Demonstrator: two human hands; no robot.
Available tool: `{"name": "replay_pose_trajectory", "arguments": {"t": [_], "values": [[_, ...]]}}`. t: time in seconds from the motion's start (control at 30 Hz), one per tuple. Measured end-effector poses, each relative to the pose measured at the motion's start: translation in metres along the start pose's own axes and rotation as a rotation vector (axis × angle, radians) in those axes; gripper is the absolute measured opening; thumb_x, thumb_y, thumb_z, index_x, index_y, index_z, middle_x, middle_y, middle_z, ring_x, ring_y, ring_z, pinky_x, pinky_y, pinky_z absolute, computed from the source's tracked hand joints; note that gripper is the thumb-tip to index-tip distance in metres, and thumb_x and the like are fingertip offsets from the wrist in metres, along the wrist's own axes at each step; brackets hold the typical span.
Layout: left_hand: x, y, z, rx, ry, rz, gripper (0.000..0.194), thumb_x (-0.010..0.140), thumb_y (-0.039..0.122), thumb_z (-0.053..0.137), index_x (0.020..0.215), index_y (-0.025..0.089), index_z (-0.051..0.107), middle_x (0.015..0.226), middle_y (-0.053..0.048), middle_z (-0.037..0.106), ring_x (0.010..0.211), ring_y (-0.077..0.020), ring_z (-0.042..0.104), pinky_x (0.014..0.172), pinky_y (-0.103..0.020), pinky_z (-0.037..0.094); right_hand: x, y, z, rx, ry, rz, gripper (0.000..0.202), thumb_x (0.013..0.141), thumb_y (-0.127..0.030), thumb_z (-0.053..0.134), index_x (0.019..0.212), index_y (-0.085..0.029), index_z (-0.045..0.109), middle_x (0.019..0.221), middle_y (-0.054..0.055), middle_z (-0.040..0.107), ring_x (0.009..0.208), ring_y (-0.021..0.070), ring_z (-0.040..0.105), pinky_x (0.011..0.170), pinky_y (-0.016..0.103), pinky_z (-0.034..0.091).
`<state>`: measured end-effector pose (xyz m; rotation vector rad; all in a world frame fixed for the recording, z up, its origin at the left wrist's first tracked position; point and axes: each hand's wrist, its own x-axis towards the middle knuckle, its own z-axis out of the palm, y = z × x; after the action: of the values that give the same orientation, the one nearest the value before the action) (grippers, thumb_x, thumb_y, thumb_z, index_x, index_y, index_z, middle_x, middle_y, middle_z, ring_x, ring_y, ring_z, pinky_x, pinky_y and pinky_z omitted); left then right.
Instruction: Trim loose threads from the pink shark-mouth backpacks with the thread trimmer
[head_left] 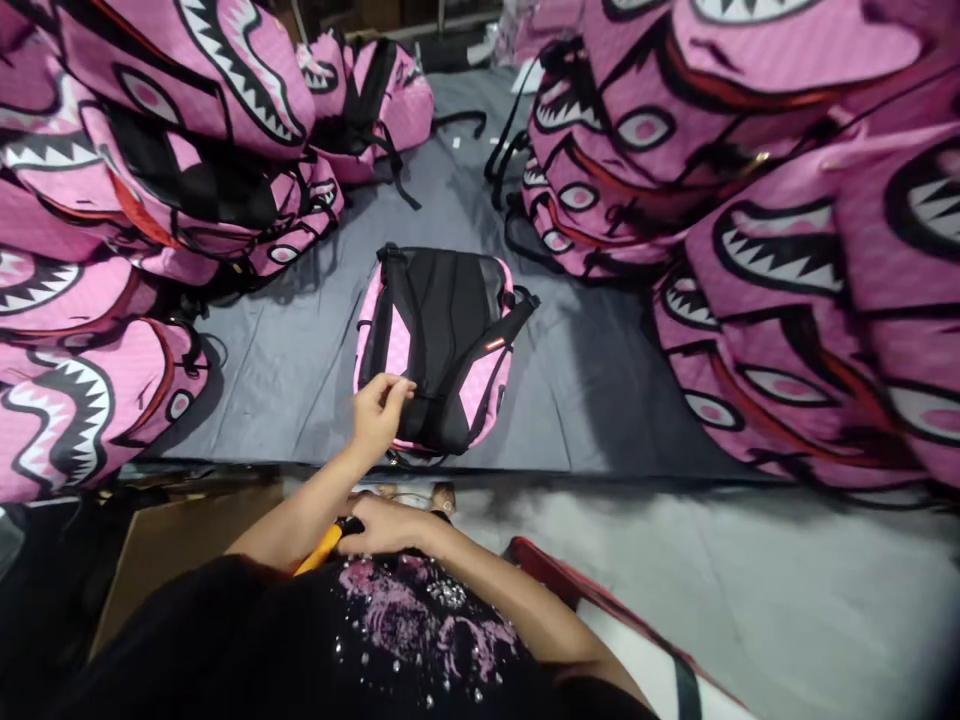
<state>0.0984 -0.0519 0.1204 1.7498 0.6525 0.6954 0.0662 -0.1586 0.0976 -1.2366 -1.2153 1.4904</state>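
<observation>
A pink-and-black backpack [442, 340] lies on the grey-covered table with its black back panel and shoulder straps facing up. My left hand [380, 408] is over its lower left part, thumb and fingertips pinched together; what is between them, if anything, is too small to make out. Close to my body, just off the table's front edge, my right hand [379, 525] is closed around an orange-and-black handled tool [321, 550]. The tool's working end is hidden, so its kind does not show.
Piles of pink shark-mouth backpacks stand at the left [67, 410] and the right [780, 380] of the table [585, 420]. Further backpacks [390, 100] lie at the back left. A cardboard box [180, 540] stands below the front edge, and a red-edged white object [630, 640] is at lower right.
</observation>
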Motion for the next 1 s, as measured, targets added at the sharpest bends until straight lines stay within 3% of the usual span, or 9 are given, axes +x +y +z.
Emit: {"name": "replay_pose_trajectory", "arguments": {"t": [0.13, 0.23, 0.33, 0.4, 0.57, 0.67, 0.73, 0.87, 1.0], "values": [[0.02, 0.013, -0.008, -0.074, -0.129, -0.002, 0.028, 0.089, 0.043, 0.056, 0.083, 0.017, 0.064, 0.081, -0.003, 0.068, 0.075, -0.0138, 0.065, 0.075, -0.027, 0.05, -0.016, -0.025, -0.031, -0.068, -0.03, -0.007, 0.029, 0.085, -0.042, 0.066, 0.098, -0.015, 0.069, 0.086, 0.0, 0.07, 0.079, 0.0151, 0.06, 0.07, 0.023, 0.045], [0.035, 0.024, -0.036, -0.012, -0.651, -0.145, 0.032, 0.086, 0.048, 0.057, 0.087, 0.017, 0.065, 0.083, -0.004, 0.068, 0.074, -0.0144, 0.063, 0.068, -0.026, 0.048, -0.061, -0.025, -0.062, -0.124, 0.14, 0.084, 0.031, 0.087, -0.045, 0.06, 0.095, -0.016, 0.07, 0.083, 0.0, 0.068, 0.075, 0.015, 0.057, 0.066, 0.022, 0.042], [0.039, 0.039, -0.064, 0.139, -1.307, -0.204, 0.036, 0.083, 0.048, 0.062, 0.104, 0.019, 0.065, 0.093, -0.004, 0.069, 0.078, -0.0155, 0.063, 0.066, -0.024, 0.045, -0.115, -0.016, -0.076, -0.156, 0.541, 0.263, 0.038, 0.087, -0.049, 0.055, 0.092, -0.015, 0.07, 0.08, 0.002, 0.066, 0.073, 0.0168, 0.055, 0.067, 0.026, 0.041], [0.035, 0.05, -0.069, 0.327, -1.472, -0.11, 0.031, 0.082, 0.04, 0.065, 0.107, 0.021, 0.065, 0.092, -0.002, 0.07, 0.079, -0.0156, 0.063, 0.065, -0.023, 0.042, -0.141, -0.012, -0.072, -0.136, 0.661, 0.342, 0.042, 0.087, -0.053, 0.053, 0.091, -0.015, 0.07, 0.08, 0.004, 0.065, 0.075, 0.0188, 0.056, 0.068, 0.028, 0.043], [0.019, 0.069, -0.037, 0.571, -1.46, 0.252, 0.015, 0.089, 0.033, 0.056, 0.092, 0.024, 0.067, 0.075, 0.0, 0.067, 0.068, -0.0154, 0.059, 0.058, -0.024, 0.032, -0.157, -0.024, -0.052, -0.081, 0.621, 0.275, 0.051, 0.084, -0.054, 0.062, 0.121, -0.018, 0.061, 0.128, 0.012, 0.057, 0.118, 0.026, 0.052, 0.101, 0.037, 0.04], [0.016, 0.07, -0.014, 0.492, -1.52, 0.394, 0.018, 0.09, 0.038, 0.057, 0.092, 0.024, 0.068, 0.076, 0.0, 0.068, 0.07, -0.0158, 0.061, 0.059, -0.025, 0.035, -0.169, -0.036, -0.054, 0.131, 0.355, 0.311, 0.049, 0.088, -0.057, 0.056, 0.115, -0.017, 0.06, 0.108, 0.009, 0.063, 0.101, 0.0217, 0.058, 0.093, 0.034, 0.045], [0.018, 0.065, -0.002, 0.416, -1.385, 0.422, 0.022, 0.091, 0.042, 0.056, 0.095, 0.024, 0.069, 0.089, -0.003, 0.07, 0.084, -0.0171, 0.063, 0.071, -0.025, 0.042, -0.187, -0.037, -0.062, 0.217, 0.322, 0.347, 0.048, 0.089, -0.061, 0.051, 0.102, -0.016, 0.062, 0.094, 0.007, 0.064, 0.087, 0.0195, 0.058, 0.082, 0.032, 0.047], [0.014, 0.037, 0.035, 0.578, -0.771, 0.171, 0.049, 0.091, 0.047, 0.053, 0.132, 0.019, 0.055, 0.14, -0.014, 0.051, 0.129, -0.0287, 0.046, 0.105, -0.04, 0.039, -0.227, -0.024, -0.087, 0.093, 0.705, 0.476, 0.059, 0.089, -0.072, 0.036, 0.083, -0.017, 0.057, 0.079, 0.006, 0.061, 0.075, 0.0196, 0.058, 0.069, 0.032, 0.047], [-0.012, 0.001, 0.086, 0.866, -0.723, -0.093, 0.088, 0.08, 0.041, 0.068, 0.152, 0.013, 0.026, 0.16, -0.025, 0.014, 0.142, -0.0409, 0.028, 0.107, -0.054, 0.035, -0.244, -0.007, -0.122, -0.25, 0.877, 0.545, 0.059, 0.091, -0.071, 0.029, 0.067, -0.021, 0.049, 0.061, 0.002, 0.055, 0.061, 0.0175, 0.053, 0.064, 0.029, 0.043]]}}
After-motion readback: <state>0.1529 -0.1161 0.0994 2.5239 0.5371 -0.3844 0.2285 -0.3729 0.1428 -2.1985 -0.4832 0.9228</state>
